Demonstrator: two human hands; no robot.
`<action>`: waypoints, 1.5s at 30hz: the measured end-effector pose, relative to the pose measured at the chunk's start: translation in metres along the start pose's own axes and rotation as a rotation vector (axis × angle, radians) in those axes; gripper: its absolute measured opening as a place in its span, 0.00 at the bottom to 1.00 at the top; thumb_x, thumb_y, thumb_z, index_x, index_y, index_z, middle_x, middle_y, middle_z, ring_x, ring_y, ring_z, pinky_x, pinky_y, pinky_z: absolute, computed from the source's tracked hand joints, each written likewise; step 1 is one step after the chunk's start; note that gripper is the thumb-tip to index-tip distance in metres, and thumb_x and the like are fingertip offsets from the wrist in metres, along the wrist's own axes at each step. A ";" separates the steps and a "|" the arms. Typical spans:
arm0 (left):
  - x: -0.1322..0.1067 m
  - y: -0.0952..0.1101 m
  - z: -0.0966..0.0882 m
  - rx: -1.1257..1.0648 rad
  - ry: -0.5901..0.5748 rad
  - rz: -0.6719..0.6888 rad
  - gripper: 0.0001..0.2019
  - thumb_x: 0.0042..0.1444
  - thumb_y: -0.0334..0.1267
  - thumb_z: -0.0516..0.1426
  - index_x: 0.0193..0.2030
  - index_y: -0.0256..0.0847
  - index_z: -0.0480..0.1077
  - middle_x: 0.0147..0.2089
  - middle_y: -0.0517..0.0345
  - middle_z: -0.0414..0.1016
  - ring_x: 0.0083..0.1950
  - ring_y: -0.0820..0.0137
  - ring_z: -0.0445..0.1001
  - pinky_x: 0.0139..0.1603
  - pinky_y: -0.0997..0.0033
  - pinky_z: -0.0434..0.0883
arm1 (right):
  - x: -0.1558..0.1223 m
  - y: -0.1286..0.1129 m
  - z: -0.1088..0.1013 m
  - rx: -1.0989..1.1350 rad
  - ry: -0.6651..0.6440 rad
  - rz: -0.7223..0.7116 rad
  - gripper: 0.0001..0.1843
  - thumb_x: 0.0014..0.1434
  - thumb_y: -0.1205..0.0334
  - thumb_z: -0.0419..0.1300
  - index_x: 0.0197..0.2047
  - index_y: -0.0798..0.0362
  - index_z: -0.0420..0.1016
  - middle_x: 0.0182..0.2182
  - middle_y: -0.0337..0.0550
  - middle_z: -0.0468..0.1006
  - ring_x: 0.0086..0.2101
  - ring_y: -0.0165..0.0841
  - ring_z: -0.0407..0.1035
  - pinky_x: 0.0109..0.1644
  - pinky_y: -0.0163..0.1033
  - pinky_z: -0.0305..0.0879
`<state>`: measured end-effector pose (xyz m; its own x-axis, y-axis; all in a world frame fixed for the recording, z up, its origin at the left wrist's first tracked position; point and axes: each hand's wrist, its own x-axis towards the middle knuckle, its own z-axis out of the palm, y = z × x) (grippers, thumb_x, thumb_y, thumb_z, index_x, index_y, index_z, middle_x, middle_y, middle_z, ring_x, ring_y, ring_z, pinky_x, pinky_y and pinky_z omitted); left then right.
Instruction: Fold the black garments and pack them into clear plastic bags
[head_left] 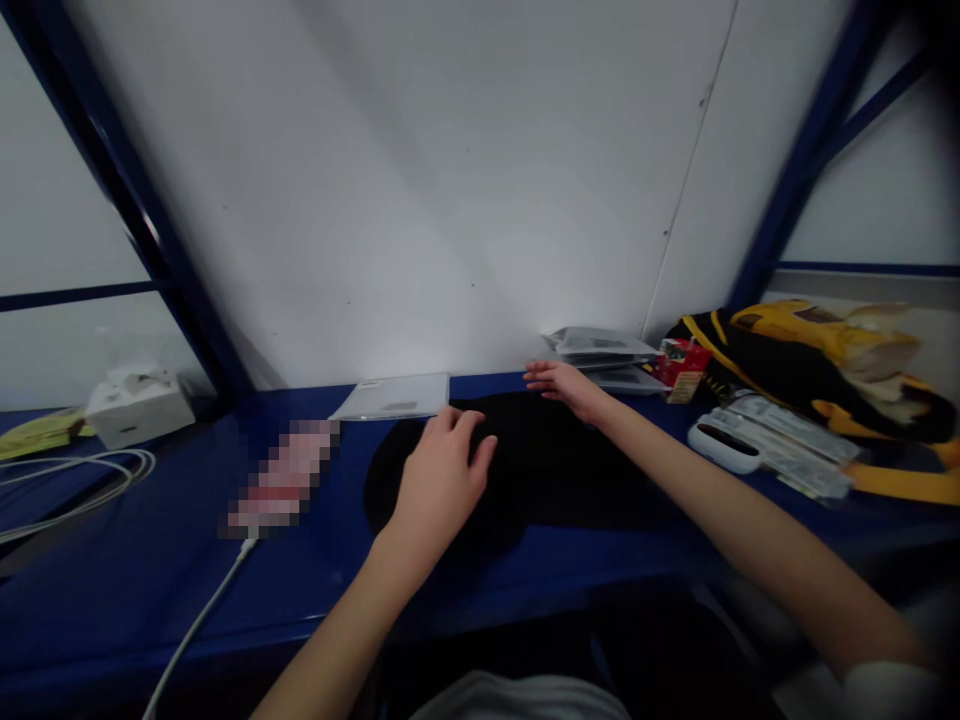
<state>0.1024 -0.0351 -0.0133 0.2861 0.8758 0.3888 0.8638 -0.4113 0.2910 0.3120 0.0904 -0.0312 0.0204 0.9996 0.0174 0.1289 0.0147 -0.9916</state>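
Note:
A black cloth item (577, 465), perhaps a folded garment, lies spread on the blue tabletop; its exact kind is hard to make out in the dark. Over its left part is my left hand (446, 470), thumb apart from the slightly bent fingers, and I see nothing gripped in it. My right hand (566, 385) is at the far edge of the cloth, fingers stretched out to the left and holding nothing. Whether either palm presses on the fabric is hard to tell.
On the blue table (187, 570) a phone with a blurred screen (281, 478) is plugged into a white cable (199, 620). Clear plastic packets (397, 395) lie along the wall, more (604, 345) beside a red box (682, 368). A yellow-and-black bag (825, 350) sits right, a white tissue box (139, 405) left.

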 end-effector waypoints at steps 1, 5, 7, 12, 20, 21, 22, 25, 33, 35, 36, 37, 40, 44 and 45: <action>0.002 -0.002 0.000 0.082 -0.031 -0.081 0.19 0.59 0.44 0.45 0.53 0.41 0.62 0.49 0.46 0.69 0.47 0.59 0.70 0.44 0.60 0.67 | -0.001 -0.002 0.001 -0.037 0.001 -0.018 0.13 0.50 0.69 0.50 0.39 0.52 0.67 0.43 0.44 0.73 0.39 0.31 0.68 0.41 0.37 0.59; 0.009 -0.006 0.006 0.206 -0.283 -0.094 0.21 0.58 0.46 0.45 0.56 0.43 0.61 0.42 0.46 0.73 0.43 0.56 0.72 0.41 0.58 0.68 | -0.006 -0.008 0.003 -0.117 -0.011 -0.056 0.14 0.51 0.69 0.49 0.41 0.53 0.67 0.44 0.47 0.72 0.40 0.31 0.68 0.42 0.38 0.58; 0.015 -0.006 0.011 0.183 -0.318 -0.039 0.20 0.58 0.45 0.45 0.55 0.43 0.63 0.43 0.47 0.73 0.45 0.58 0.72 0.43 0.61 0.67 | -0.007 -0.010 0.002 -0.137 -0.022 -0.061 0.14 0.51 0.69 0.49 0.42 0.53 0.67 0.45 0.47 0.72 0.40 0.32 0.67 0.42 0.38 0.58; 0.027 -0.009 0.020 0.130 -0.287 -0.009 0.17 0.54 0.38 0.49 0.47 0.35 0.69 0.44 0.44 0.72 0.43 0.62 0.72 0.43 0.66 0.67 | -0.009 -0.015 -0.003 -0.174 -0.020 -0.056 0.13 0.51 0.70 0.49 0.40 0.53 0.67 0.44 0.48 0.72 0.41 0.33 0.67 0.42 0.40 0.59; 0.038 -0.036 -0.011 0.216 0.004 0.058 0.21 0.48 0.30 0.48 0.50 0.38 0.67 0.39 0.48 0.70 0.36 0.65 0.71 0.40 0.64 0.68 | -0.008 -0.016 -0.013 -0.233 -0.050 -0.085 0.10 0.49 0.71 0.51 0.35 0.54 0.69 0.38 0.47 0.74 0.35 0.34 0.67 0.42 0.43 0.60; 0.040 -0.037 -0.017 0.242 0.027 0.056 0.22 0.47 0.29 0.48 0.51 0.39 0.66 0.39 0.48 0.69 0.35 0.65 0.71 0.39 0.64 0.68 | -0.008 -0.014 -0.013 -0.253 -0.082 -0.072 0.10 0.49 0.71 0.51 0.34 0.53 0.69 0.36 0.46 0.74 0.34 0.34 0.67 0.41 0.43 0.61; 0.042 -0.038 -0.022 0.263 0.045 0.051 0.23 0.47 0.28 0.48 0.52 0.39 0.65 0.38 0.49 0.69 0.35 0.65 0.71 0.39 0.64 0.68 | -0.007 -0.013 -0.013 -0.273 -0.116 -0.055 0.10 0.48 0.72 0.51 0.34 0.53 0.69 0.35 0.46 0.75 0.33 0.33 0.68 0.41 0.42 0.61; 0.047 -0.029 -0.027 0.299 0.086 0.046 0.22 0.48 0.27 0.47 0.51 0.38 0.64 0.38 0.49 0.67 0.37 0.65 0.69 0.39 0.64 0.67 | -0.006 -0.007 -0.012 -0.332 -0.195 -0.002 0.10 0.48 0.72 0.51 0.32 0.52 0.70 0.31 0.44 0.75 0.30 0.33 0.68 0.38 0.41 0.61; 0.047 0.035 0.023 0.256 0.044 0.350 0.13 0.52 0.25 0.47 0.44 0.34 0.62 0.44 0.48 0.64 0.46 0.64 0.64 0.43 0.65 0.66 | 0.008 0.011 -0.013 -0.439 -0.210 0.104 0.09 0.46 0.74 0.51 0.28 0.53 0.69 0.22 0.40 0.74 0.25 0.31 0.68 0.29 0.37 0.61; 0.041 0.045 0.037 0.202 -0.062 0.420 0.10 0.54 0.31 0.48 0.44 0.34 0.63 0.44 0.47 0.65 0.47 0.63 0.64 0.45 0.64 0.65 | 0.011 0.013 -0.016 -0.450 -0.192 0.108 0.09 0.45 0.74 0.51 0.27 0.53 0.69 0.20 0.39 0.73 0.23 0.30 0.68 0.28 0.36 0.61; 0.038 0.048 0.041 0.178 -0.133 0.443 0.10 0.55 0.35 0.50 0.42 0.34 0.64 0.43 0.47 0.67 0.47 0.62 0.64 0.45 0.64 0.65 | 0.012 0.013 -0.018 -0.463 -0.183 0.110 0.09 0.45 0.74 0.52 0.27 0.53 0.69 0.19 0.39 0.73 0.23 0.30 0.68 0.27 0.36 0.61; 0.034 0.050 0.044 0.159 -0.196 0.461 0.11 0.54 0.39 0.51 0.41 0.33 0.64 0.42 0.46 0.68 0.47 0.61 0.64 0.45 0.64 0.65 | 0.013 0.014 -0.020 -0.484 -0.174 0.111 0.10 0.45 0.74 0.52 0.28 0.53 0.69 0.20 0.39 0.74 0.23 0.30 0.68 0.27 0.36 0.62; 0.023 0.048 0.043 0.136 -0.264 0.486 0.14 0.53 0.42 0.53 0.41 0.33 0.65 0.42 0.46 0.69 0.47 0.61 0.64 0.46 0.64 0.65 | 0.012 0.012 -0.025 -0.631 -0.127 0.036 0.11 0.45 0.73 0.51 0.31 0.54 0.71 0.22 0.41 0.74 0.23 0.31 0.68 0.29 0.37 0.62; 0.015 0.037 0.032 0.214 -0.167 0.440 0.18 0.52 0.38 0.54 0.48 0.33 0.60 0.46 0.46 0.67 0.49 0.59 0.63 0.46 0.60 0.64 | 0.005 0.004 -0.026 -0.877 -0.017 -0.313 0.09 0.47 0.71 0.53 0.30 0.53 0.73 0.25 0.43 0.74 0.27 0.33 0.67 0.36 0.40 0.61; 0.014 0.033 0.030 0.251 -0.153 0.437 0.18 0.51 0.37 0.54 0.48 0.34 0.60 0.46 0.46 0.66 0.49 0.58 0.63 0.46 0.59 0.64 | 0.002 0.002 -0.024 -0.896 -0.021 -0.394 0.08 0.47 0.70 0.54 0.30 0.52 0.73 0.26 0.43 0.74 0.28 0.33 0.66 0.38 0.40 0.60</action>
<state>0.1475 -0.0290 -0.0242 0.6829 0.6709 0.2890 0.7179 -0.6896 -0.0955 0.3362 0.0920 -0.0295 -0.2023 0.9272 0.3152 0.8281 0.3338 -0.4503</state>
